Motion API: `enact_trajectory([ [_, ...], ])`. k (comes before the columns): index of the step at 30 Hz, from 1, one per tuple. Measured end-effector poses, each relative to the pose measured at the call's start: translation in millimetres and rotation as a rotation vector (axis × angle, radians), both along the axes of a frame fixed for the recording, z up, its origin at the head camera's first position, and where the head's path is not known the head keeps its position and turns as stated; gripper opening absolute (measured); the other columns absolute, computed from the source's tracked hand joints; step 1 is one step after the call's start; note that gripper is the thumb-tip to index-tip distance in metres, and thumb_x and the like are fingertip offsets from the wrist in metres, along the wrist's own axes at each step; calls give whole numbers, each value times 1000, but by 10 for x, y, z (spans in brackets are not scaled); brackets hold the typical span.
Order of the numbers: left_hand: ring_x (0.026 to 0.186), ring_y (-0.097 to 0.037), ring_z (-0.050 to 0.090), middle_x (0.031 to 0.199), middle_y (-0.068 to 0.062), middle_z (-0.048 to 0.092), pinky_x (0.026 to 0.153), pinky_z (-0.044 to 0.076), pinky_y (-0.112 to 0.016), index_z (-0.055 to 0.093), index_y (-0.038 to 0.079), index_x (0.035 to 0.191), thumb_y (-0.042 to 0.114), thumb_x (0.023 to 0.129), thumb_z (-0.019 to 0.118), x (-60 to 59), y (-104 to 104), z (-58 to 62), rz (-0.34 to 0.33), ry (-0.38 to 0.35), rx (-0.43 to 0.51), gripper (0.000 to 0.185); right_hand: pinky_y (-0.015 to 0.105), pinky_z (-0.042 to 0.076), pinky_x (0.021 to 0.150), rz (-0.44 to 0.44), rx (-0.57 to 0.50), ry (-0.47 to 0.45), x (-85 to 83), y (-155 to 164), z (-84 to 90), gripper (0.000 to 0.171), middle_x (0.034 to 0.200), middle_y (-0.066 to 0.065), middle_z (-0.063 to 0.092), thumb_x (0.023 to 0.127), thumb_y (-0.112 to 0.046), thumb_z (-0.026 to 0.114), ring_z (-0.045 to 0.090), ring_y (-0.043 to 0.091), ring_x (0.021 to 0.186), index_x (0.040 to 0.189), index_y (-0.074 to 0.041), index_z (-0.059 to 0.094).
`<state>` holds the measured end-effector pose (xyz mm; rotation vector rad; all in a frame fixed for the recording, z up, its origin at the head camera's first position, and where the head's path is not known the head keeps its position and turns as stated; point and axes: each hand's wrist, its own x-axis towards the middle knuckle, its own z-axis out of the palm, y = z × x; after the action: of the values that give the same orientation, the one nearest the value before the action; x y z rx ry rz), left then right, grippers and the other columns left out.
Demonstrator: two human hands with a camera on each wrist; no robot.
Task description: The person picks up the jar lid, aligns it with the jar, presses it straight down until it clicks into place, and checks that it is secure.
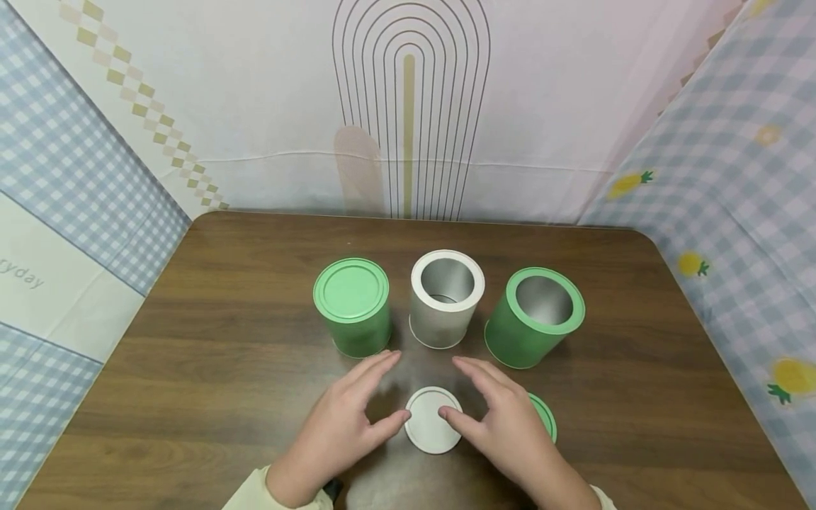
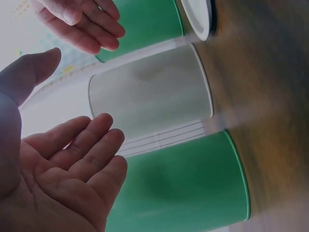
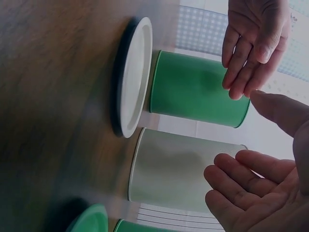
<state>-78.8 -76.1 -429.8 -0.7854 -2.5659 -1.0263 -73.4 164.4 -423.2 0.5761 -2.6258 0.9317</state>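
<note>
Left hand (image 1: 344, 418) and right hand (image 1: 513, 421) above white lid (image 1: 431, 433)

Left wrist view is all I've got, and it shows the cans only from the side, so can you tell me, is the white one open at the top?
Observer: Yes, the head view shows the white can with an open top and a bare metal inside.
Operator: And the green can nearest the left hand, is that one open too?
Observer: No, from above that green can is closed right across its top.
Operator: I can see only a white lid. Is there any other loose lid?
Observer: Yes, a green lid lies on the table, partly hidden by the right hand in the head view.
</note>
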Motion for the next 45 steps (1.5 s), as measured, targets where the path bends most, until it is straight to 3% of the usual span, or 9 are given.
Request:
enact_trajectory([
  [17, 119, -22, 64, 134, -10, 63, 93, 56, -39, 61, 2, 134, 28, 74, 90, 64, 56, -90, 0, -48, -20, 71, 40, 57, 90, -23, 46, -89, 74, 51, -79, 62, 123, 2, 69, 70, -23, 92, 67, 19, 112, 125, -6, 68],
  [28, 119, -20, 63, 134, -7, 63, 96, 54, -39, 60, 3, 135, 29, 74, 89, 100, 77, -171, -2, -95, -74, 72, 42, 54, 95, -26, 107, -212, 129, 55, -138, 63, 125, 0, 67, 70, -25, 91, 64, 19, 115, 126, -6, 68],
  [45, 122, -20, 61, 133, -7, 63, 100, 52, -38, 60, 1, 134, 32, 77, 87, 106, 117, -237, -20, -187, -137, 70, 42, 54, 95, 37, 200, -244, 144, 83, -224, 64, 123, 4, 68, 70, -25, 91, 65, 21, 114, 126, -5, 67],
])
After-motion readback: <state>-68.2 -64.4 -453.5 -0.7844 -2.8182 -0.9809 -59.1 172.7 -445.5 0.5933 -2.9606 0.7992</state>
